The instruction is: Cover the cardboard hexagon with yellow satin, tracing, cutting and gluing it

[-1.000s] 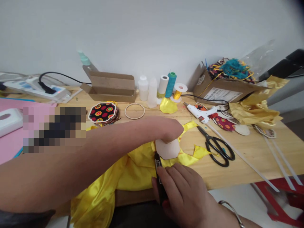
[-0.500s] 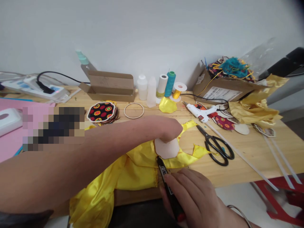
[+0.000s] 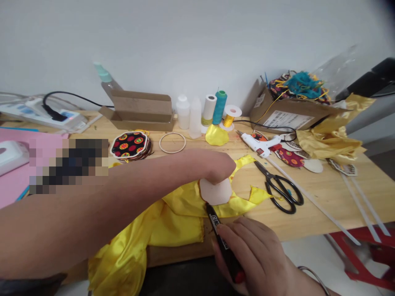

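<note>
My right hand [image 3: 253, 250] is wrapped round a black marker pen [image 3: 226, 250] with a red end. The pen's tip touches the lower left edge of a white card shape [image 3: 216, 194] with a wavy outline. This card lies flat on a piece of shiny yellow satin cloth [image 3: 180, 228]. My left hand [image 3: 221, 165] reaches across from the left and rests on the card's top edge, wrist bent; its fingers are hidden beneath it. Beside the card, the cloth has a cut-out hole. Black-handled scissors [image 3: 282, 187] lie just right of the cloth, touching its edge.
Behind stand an open cardboard box [image 3: 142, 111], white bottles [image 3: 183, 113] and thread spools [image 3: 220, 107]. A wooden ring [image 3: 172, 142] and a stack of patterned pieces [image 3: 129, 146] lie nearer. Right are a glue gun [image 3: 262, 144] and a box of scraps [image 3: 286, 119].
The pen tip has shifted slightly right along the card's lower left edge, and the pen leans a little differently. My left hand stays on the card. The whole view has moved slightly.
</note>
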Demonstrator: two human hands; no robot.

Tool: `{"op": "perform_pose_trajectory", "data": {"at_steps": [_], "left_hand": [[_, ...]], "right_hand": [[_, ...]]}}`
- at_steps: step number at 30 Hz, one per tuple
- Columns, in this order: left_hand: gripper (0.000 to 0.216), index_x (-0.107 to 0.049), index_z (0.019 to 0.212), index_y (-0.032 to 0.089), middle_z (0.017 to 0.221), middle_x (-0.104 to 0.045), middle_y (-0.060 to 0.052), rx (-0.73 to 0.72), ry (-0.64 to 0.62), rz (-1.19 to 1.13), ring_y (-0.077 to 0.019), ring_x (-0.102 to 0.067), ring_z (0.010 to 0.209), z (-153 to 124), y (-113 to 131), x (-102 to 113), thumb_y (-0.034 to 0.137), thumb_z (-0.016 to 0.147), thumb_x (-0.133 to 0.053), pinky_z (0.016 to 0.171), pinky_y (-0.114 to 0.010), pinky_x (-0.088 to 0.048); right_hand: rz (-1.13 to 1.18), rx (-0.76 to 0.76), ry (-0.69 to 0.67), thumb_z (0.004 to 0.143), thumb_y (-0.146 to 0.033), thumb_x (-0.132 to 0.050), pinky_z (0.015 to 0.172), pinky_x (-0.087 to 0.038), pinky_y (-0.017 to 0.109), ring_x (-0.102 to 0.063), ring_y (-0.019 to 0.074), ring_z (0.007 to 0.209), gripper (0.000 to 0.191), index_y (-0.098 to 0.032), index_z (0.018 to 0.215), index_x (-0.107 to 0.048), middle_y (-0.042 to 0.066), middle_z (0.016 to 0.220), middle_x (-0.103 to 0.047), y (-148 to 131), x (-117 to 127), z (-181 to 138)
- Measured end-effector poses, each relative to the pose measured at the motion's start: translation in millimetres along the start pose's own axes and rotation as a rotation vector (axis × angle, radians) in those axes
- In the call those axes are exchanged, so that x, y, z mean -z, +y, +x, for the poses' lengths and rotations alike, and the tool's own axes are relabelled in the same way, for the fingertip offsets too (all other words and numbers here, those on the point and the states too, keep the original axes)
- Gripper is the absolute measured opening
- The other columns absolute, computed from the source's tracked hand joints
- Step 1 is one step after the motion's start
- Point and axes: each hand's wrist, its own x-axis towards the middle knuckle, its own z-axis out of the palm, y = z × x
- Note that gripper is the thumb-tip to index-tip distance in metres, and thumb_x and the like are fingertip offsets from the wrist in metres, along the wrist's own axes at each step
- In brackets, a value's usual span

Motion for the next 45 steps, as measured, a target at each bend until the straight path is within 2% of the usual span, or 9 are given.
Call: {"op": "perform_pose_trajectory", "data": {"at_steps": [5, 12, 16, 24, 36, 45], "left_hand": [[0.021, -0.073, 0.081, 0.013, 0.087, -0.074, -0.011, 0.005, 0.004, -0.02, -0.0224, -0.062, 0.073, -1, -1, 0, 0.005, 0.066, -0.061, 0.058, -0.03, -0.041], [0.023, -0.074, 0.081, 0.014, 0.086, -0.074, -0.011, -0.007, 0.006, -0.038, -0.0223, -0.062, 0.072, 2, -4, -3, 0.005, 0.064, -0.06, 0.058, -0.03, -0.042], [0.023, -0.074, 0.081, 0.012, 0.087, -0.074, -0.012, -0.009, 0.009, -0.036, -0.0236, -0.062, 0.073, 1, -3, -1, 0.005, 0.065, -0.06, 0.056, -0.031, -0.04], [0.024, -0.075, 0.082, 0.011, 0.085, -0.074, -0.013, -0.01, 0.017, -0.034, -0.0235, -0.062, 0.071, -1, -1, 0, 0.004, 0.065, -0.06, 0.055, -0.031, -0.04], [0.026, -0.074, 0.083, 0.015, 0.086, -0.074, -0.01, 0.0, 0.002, -0.004, -0.0206, -0.061, 0.071, 0, -1, -1, 0.005, 0.065, -0.058, 0.055, -0.029, -0.038], [0.023, -0.075, 0.079, 0.014, 0.082, -0.074, -0.01, -0.011, 0.022, -0.008, -0.0194, -0.06, 0.068, 1, -3, -3, 0.006, 0.067, -0.057, 0.056, -0.028, -0.037]], "right_hand": [[-0.012, 0.005, 0.035, 0.083, -0.012, -0.059, 0.068, -0.057, 0.034, -0.066, 0.0221, 0.078, 0.026, -0.011, 0.109, -0.061, 0.01, 0.087, -0.071, -1, -1, 0], [0.002, 0.015, 0.01, 0.083, -0.013, -0.056, 0.07, -0.059, 0.037, -0.067, 0.0242, 0.081, 0.029, -0.01, 0.112, -0.06, 0.013, 0.09, -0.072, 2, -2, -1], [0.0, 0.004, 0.0, 0.084, -0.015, -0.055, 0.069, -0.06, 0.037, -0.068, 0.0251, 0.082, 0.033, -0.01, 0.116, -0.058, 0.013, 0.091, -0.073, 3, 2, -4], [0.045, -0.046, -0.004, 0.084, -0.012, -0.056, 0.069, -0.06, 0.035, -0.069, 0.023, 0.08, 0.028, -0.011, 0.111, -0.058, 0.011, 0.09, -0.073, 3, 12, -1], [0.167, -0.263, 0.133, 0.082, -0.013, -0.06, 0.057, -0.054, 0.026, -0.068, 0.0167, 0.065, 0.017, -0.016, 0.099, -0.06, 0.005, 0.076, -0.072, 12, 21, 5], [0.226, -0.305, 0.141, 0.082, -0.015, -0.063, 0.058, -0.053, 0.026, -0.067, 0.0154, 0.063, 0.017, -0.017, 0.098, -0.061, 0.003, 0.075, -0.07, 13, 15, 5]]}}
